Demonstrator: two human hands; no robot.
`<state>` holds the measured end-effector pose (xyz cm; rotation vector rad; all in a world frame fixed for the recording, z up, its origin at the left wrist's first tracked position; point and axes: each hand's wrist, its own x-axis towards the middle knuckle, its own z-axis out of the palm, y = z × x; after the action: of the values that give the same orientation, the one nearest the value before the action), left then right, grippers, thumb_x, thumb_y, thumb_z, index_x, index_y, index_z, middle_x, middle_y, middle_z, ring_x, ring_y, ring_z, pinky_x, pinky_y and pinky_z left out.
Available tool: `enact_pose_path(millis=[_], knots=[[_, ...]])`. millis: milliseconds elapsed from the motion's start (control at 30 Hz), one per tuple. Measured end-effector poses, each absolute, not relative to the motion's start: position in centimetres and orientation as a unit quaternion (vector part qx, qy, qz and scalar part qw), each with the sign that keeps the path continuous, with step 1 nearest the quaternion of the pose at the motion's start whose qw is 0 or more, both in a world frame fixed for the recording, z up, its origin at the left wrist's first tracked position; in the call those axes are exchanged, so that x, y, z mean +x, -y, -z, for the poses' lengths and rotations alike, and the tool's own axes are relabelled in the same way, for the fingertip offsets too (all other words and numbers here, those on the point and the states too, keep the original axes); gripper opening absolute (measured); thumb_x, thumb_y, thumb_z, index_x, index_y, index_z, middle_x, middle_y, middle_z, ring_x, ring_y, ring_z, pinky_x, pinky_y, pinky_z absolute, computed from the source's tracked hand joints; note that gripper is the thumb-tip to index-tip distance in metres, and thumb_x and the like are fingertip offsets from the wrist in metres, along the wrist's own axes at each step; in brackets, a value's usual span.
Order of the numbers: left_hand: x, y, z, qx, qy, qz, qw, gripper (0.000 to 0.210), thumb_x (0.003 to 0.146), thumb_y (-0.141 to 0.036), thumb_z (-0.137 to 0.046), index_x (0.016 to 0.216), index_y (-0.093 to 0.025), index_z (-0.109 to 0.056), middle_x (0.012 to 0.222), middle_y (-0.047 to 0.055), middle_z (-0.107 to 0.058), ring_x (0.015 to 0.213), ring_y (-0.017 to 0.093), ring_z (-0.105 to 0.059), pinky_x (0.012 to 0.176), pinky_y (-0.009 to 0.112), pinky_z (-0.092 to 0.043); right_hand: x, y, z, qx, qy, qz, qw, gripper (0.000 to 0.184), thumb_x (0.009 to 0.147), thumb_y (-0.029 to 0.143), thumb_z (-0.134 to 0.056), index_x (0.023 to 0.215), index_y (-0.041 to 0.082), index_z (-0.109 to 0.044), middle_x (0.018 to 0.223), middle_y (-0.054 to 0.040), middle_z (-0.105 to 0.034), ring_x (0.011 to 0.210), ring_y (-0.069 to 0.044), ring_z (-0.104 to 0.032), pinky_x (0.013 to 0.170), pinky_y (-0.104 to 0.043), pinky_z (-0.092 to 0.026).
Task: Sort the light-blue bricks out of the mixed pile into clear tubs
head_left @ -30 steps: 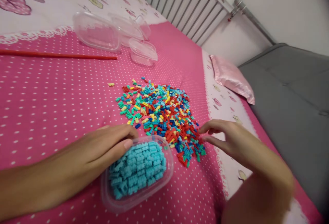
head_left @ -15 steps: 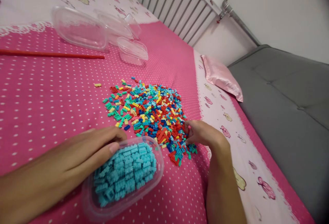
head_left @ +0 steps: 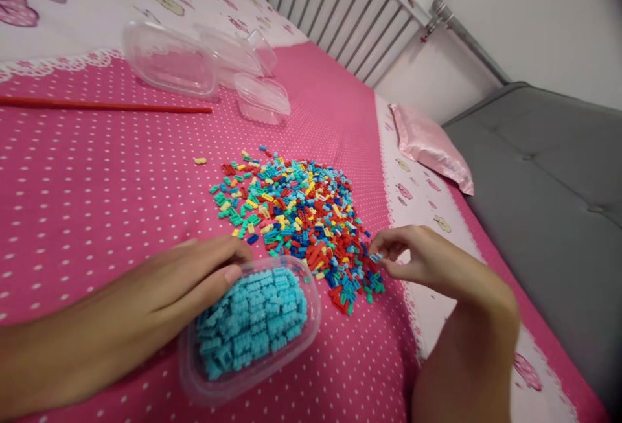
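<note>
My left hand (head_left: 208,274) rests on the near-left rim of a clear plastic container (head_left: 311,319), thumb over the edge and fingers curled round its far side. Light-blue building blocks (head_left: 257,319) fill this container. My right hand (head_left: 413,254) is at the right edge of a mixed heap of small building blocks (head_left: 301,216) in red, yellow, green and blue. Between its thumb and index finger is a small light-blue building block (head_left: 376,258), held just over the heap's edge.
Several clear containers or lids (head_left: 262,99) lie at the back left. A long red stick (head_left: 107,106) stretches in from the left. One yellow block (head_left: 200,160) lies apart from the heap. A pink pillow (head_left: 430,148) leans by the grey headboard (head_left: 544,170); a railing (head_left: 330,8) stands behind.
My right hand has drawn back to the right from the heap, with a light-blue building block now showing in its fingertips. My left hand stays on the container. The view has shifted slightly.
</note>
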<state>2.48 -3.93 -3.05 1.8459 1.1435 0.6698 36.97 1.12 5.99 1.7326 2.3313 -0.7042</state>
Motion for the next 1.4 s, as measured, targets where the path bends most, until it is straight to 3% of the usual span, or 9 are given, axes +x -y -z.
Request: enact_pose_path(millis=[133,367,667,900,1100,1267,1400], knots=[[2.3,3.8,2.8,0.743,-0.436,-0.219,0.458,0.038,0.102,-0.053,-0.035,0.112,-0.028,-0.061,0.111,-0.002,-0.068,0.101,0.019,-0.062,0.087,0.027,-0.049,33.5,0.2,-6.2,0.510,-0.827,0.237,0.005,0.021,0.076,0.011,-0.056,0.088,0.022,-0.069,0.082,0.0017,-0.070,0.074,-0.014,-0.064,0.071,-0.026,-0.048],[2.6,3.7,1.3,0.744,-0.416,-0.218,0.475,0.036,0.103,-0.047,-0.033,0.105,-0.024,-0.060,0.097,-0.002,-0.067,0.091,0.016,-0.063,0.081,0.026,-0.048,27.4,2.5,-5.2,0.382,-0.879,0.260,-0.117,0.013,0.090,0.010,-0.059,0.092,0.022,-0.065,0.093,0.0003,-0.067,0.089,-0.014,-0.062,0.079,-0.026,-0.047],[2.7,3.6,1.9,0.756,-0.408,-0.222,0.461,0.035,0.103,-0.045,-0.033,0.102,-0.023,-0.060,0.094,-0.001,-0.066,0.089,0.016,-0.061,0.077,0.025,-0.046,27.3,2.3,-4.3,0.403,-0.883,0.229,-0.076,0.022,0.097,0.013,-0.056,0.107,0.028,-0.068,0.102,-0.0007,-0.066,0.094,-0.016,-0.062,0.081,-0.030,-0.046],[2.6,3.7,1.7,0.757,-0.415,-0.214,0.456,0.039,0.103,-0.047,-0.031,0.099,-0.021,-0.060,0.092,0.000,-0.064,0.087,0.016,-0.059,0.077,0.027,-0.046,27.1,2.6,-4.1,0.424,-0.882,0.189,-0.082,0.013,0.094,0.012,-0.058,0.092,0.023,-0.063,0.096,0.0005,-0.063,0.090,-0.016,-0.058,0.077,-0.030,-0.043],[2.5,3.6,1.6,0.762,-0.413,-0.208,0.453,0.039,0.103,-0.047,-0.030,0.101,-0.021,-0.060,0.095,0.001,-0.064,0.089,0.017,-0.059,0.080,0.028,-0.046,26.7,2.8,-3.5,0.406,-0.901,0.130,-0.077,0.012,0.096,0.014,-0.057,0.091,0.022,-0.064,0.095,-0.0010,-0.061,0.086,-0.017,-0.056,0.076,-0.031,-0.041],[2.5,3.6,1.8,0.774,-0.410,-0.210,0.435,0.042,0.104,-0.047,-0.028,0.100,-0.021,-0.060,0.096,0.003,-0.064,0.086,0.018,-0.057,0.080,0.029,-0.047,26.8,2.7,-3.9,0.404,-0.894,0.167,-0.104,0.013,0.096,0.012,-0.057,0.099,0.024,-0.061,0.100,-0.0001,-0.064,0.092,-0.016,-0.058,0.080,-0.031,-0.043],[2.6,3.7,1.7,0.776,-0.412,-0.220,0.424,0.042,0.103,-0.047,-0.028,0.097,-0.021,-0.061,0.092,0.003,-0.064,0.084,0.018,-0.056,0.077,0.029,-0.047,27.0,3.0,-4.5,0.386,-0.888,0.218,-0.119,0.009,0.095,0.014,-0.061,0.093,0.023,-0.059,0.091,0.0027,-0.066,0.087,-0.014,-0.059,0.078,-0.029,-0.044]])
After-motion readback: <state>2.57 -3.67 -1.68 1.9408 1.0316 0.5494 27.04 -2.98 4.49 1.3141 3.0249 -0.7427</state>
